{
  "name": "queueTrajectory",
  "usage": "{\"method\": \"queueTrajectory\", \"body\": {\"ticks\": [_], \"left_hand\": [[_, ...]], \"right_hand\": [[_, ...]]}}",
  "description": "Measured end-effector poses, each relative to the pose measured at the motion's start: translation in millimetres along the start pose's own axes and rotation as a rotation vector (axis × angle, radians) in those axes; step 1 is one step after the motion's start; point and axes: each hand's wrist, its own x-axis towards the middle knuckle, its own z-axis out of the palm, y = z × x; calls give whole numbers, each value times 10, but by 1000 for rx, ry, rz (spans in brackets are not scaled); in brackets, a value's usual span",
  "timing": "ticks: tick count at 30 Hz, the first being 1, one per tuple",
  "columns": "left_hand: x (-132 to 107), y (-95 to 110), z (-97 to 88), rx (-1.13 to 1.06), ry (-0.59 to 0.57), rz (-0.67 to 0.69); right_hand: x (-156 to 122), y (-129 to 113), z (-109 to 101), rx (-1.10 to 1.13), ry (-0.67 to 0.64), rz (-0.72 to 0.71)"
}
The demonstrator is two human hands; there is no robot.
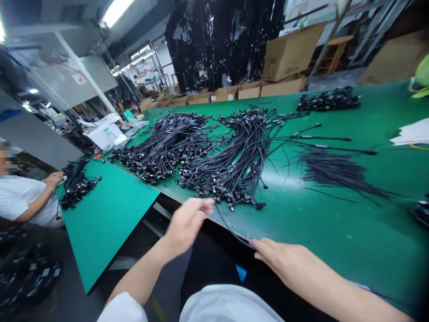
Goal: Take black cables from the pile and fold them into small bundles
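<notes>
My left hand (187, 223) hovers at the near edge of the green table (335, 223), fingers drawn together in a pinch on one thin black cable (231, 228). That cable runs down and right to the fingertips of my right hand (281, 259), which lies low over the table edge with fingers pressed together on the cable's other end. Just beyond my left hand lies a big heap of black cables with connectors (231, 161). A second heap (164, 143) lies to its left.
A fan of thin black wires (335, 170) lies to the right and another cable bundle (328, 100) at the far side. White papers (414, 132) sit at the right edge. A seated person (23, 197) handles cables (75, 183) at a lower green table on the left. Cardboard boxes (291, 51) stand behind.
</notes>
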Motion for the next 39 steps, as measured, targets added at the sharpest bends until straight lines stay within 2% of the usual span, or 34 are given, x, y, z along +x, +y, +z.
{"method": "queueTrajectory", "body": {"ticks": [2,4,5,7,8,10,12,14,15,17,19,21,24,26,28,32,34,37,39], "left_hand": [[-17,-109,288,210,-310,9],[-48,-200,474,338,-585,-12],[-56,-236,508,370,-662,-50],[-43,-291,465,309,-710,-192],[-24,-305,398,186,-697,-284],[24,-298,214,-213,-620,-462],[75,-238,24,-624,-418,-550],[130,-145,-110,-844,-148,-505],[160,-100,-142,-891,-50,-474],[218,-51,-128,-894,35,-440],[262,-87,-22,-801,6,-426],[280,-196,143,-657,-43,-370],[259,-357,402,-460,-138,-294],[244,-381,494,-416,-206,-304],[263,-337,477,-460,-218,-320],[369,-205,264,-673,-146,-373],[392,-188,222,-690,-108,-377],[346,-252,354,-435,-124,-265],[276,-319,515,-139,-288,-144]], "right_hand": [[100,-202,-197,-2,-13,-55],[196,-210,-368,-28,41,-38],[220,-152,-434,-46,73,-10],[210,28,-528,-61,104,40],[181,127,-558,-56,108,61],[94,303,-594,-37,119,121],[-1,423,-603,16,135,212],[-81,479,-587,77,137,296],[-113,481,-571,82,131,311],[-163,426,-529,-46,126,280],[-187,297,-486,-250,100,190],[-172,113,-451,-283,12,74],[-56,-150,-428,-10,-181,-71],[43,-225,-437,109,-249,-85],[94,-201,-459,133,-256,-40],[12,-61,-468,114,-196,47],[-42,-38,-431,100,-175,57],[-28,-89,-366,90,-184,23],[42,-139,-340,37,-147,-5]]}}
